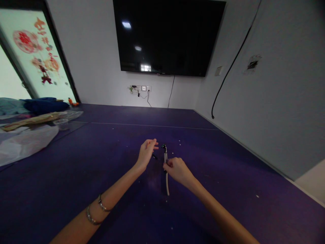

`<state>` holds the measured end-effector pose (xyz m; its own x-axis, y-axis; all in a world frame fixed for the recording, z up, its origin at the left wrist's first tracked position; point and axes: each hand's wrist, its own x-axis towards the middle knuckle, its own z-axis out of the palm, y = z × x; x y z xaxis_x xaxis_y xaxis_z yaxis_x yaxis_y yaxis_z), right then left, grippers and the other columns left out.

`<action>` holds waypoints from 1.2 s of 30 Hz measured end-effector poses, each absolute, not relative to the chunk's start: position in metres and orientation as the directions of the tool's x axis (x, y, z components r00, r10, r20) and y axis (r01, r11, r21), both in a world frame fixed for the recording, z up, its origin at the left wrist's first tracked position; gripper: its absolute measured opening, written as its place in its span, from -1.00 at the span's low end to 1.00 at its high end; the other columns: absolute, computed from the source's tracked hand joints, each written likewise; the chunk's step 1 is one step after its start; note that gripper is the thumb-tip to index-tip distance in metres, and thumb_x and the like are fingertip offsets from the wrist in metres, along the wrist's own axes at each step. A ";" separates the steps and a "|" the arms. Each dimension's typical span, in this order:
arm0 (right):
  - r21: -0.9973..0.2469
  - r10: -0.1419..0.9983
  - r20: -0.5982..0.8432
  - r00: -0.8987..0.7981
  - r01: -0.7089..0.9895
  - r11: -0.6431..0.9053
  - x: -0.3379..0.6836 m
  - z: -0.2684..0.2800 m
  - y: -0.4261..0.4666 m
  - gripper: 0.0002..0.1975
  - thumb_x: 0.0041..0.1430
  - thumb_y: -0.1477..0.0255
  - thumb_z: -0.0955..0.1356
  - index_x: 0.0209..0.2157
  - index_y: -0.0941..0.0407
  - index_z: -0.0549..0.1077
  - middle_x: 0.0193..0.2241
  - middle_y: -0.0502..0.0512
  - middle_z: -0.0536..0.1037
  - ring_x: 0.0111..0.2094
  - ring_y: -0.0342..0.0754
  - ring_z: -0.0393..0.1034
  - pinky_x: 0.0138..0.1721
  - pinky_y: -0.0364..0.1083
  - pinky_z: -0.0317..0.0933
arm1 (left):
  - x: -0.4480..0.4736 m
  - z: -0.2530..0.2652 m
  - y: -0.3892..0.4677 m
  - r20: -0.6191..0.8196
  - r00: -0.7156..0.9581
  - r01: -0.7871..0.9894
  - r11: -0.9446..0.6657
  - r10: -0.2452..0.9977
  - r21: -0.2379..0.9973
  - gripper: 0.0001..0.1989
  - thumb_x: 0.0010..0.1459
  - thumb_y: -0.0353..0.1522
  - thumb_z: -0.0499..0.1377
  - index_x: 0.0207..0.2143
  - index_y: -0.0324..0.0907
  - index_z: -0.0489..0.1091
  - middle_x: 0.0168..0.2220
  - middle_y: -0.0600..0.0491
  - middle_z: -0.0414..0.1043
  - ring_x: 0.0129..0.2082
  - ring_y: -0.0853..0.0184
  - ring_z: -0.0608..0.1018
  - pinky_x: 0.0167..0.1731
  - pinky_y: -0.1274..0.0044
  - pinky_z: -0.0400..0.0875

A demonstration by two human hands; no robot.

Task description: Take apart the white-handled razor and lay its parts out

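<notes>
My right hand [177,168] is closed, thumb and fingers pinching a slim white-and-black tool [165,156] around its middle. The tool is upright in the view, with a dark angled head at its top and a pale, slightly curved tail [167,185] below my fingers. Its exact kind is too small to make out. To the left of the tool's head, my left hand [147,152] is apart from it, with some fingers stretched toward it and nothing visible in them. A small dark piece [154,156] shows just below the left fingers; whether they touch it I cannot tell.
Both arms reach over a broad purple surface [122,210] dotted with small white specks. Plastic bags [27,144] and folded blue cloth [47,105] lie at the left. Beyond are a wall-mounted television [167,37], sockets [143,88] and a black cable [230,69] hanging at the right.
</notes>
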<state>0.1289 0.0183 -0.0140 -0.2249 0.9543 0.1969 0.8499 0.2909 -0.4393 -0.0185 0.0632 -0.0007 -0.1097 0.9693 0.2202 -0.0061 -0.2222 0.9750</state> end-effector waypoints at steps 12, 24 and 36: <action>-0.339 0.979 0.033 -0.202 0.919 0.201 0.111 -0.048 0.032 -0.69 0.07 0.32 0.23 -0.49 0.22 0.50 -0.52 0.23 0.54 -0.46 0.02 0.46 -0.48 -0.15 0.16 | -0.045 0.016 0.080 0.203 -0.186 -0.115 -0.226 0.961 0.967 -0.74 0.02 -0.18 0.08 -0.47 -0.22 0.32 -0.37 -0.03 0.47 -0.44 0.33 0.55 -0.45 0.56 0.32; -0.262 0.945 -0.131 -0.299 0.930 0.258 0.102 -0.041 0.038 -0.67 0.04 0.34 0.26 -0.31 0.29 0.51 -0.31 0.40 0.56 -0.25 0.13 0.48 -0.32 -0.07 0.28 | -0.048 0.022 0.078 0.199 -0.178 -0.139 -0.225 0.964 0.964 -0.83 -0.05 -0.28 0.06 -0.49 -0.21 0.33 -0.40 0.00 0.48 -0.46 0.34 0.54 -0.47 0.56 0.34; -0.338 0.944 -0.085 -0.318 0.901 0.273 0.120 -0.022 0.037 -0.72 0.07 0.40 0.22 -0.51 0.21 0.51 -0.58 0.20 0.54 -0.50 -0.04 0.46 -0.48 -0.19 0.21 | -0.053 -0.022 0.105 0.399 0.095 0.486 -0.392 0.912 0.781 -0.88 -0.01 -0.40 0.07 -0.45 -0.19 0.39 -0.43 -0.02 0.49 -0.38 0.28 0.54 -0.34 0.50 0.37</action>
